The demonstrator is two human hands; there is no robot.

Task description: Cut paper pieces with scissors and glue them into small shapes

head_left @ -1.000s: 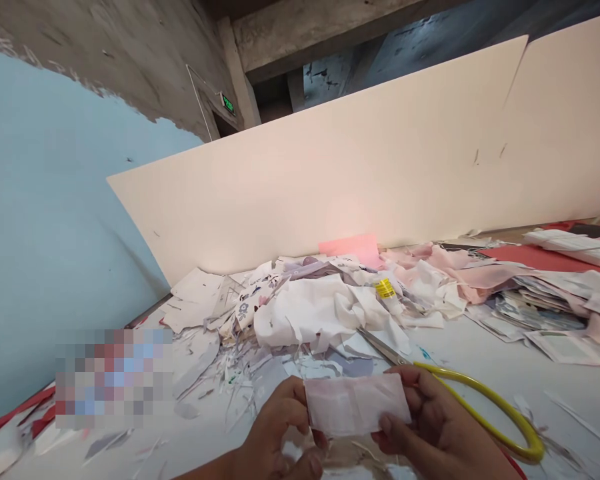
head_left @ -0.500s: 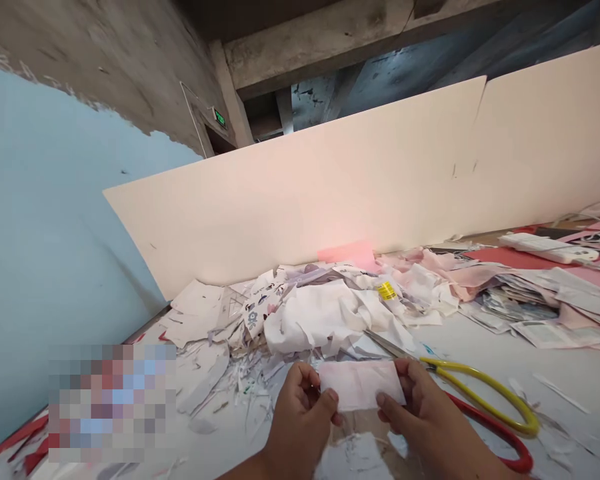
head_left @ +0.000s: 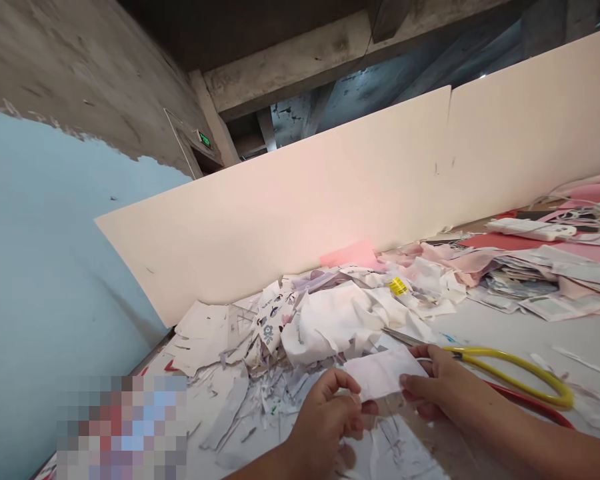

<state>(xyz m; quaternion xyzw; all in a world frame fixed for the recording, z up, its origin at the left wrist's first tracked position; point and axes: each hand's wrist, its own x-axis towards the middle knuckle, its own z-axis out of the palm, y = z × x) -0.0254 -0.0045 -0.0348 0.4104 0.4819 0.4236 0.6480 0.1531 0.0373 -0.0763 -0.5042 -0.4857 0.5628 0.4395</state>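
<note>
Pink scrap (head_left: 383, 373) pinched by left hand (head_left: 325, 420) and right hand (head_left: 443, 380) (yellow-handled scissors (head_left: 515, 363) beside)

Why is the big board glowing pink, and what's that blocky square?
In the head view, the pale board glows pink above a pink sheet, probably reflected colour; the head view's lower-left blocky patch is pixelated, hiding what lies there.

A small, pale pink rectangular sheet (head_left: 383, 373) is being held up between the left hand (head_left: 327, 420) and right hand (head_left: 443, 380).
</note>
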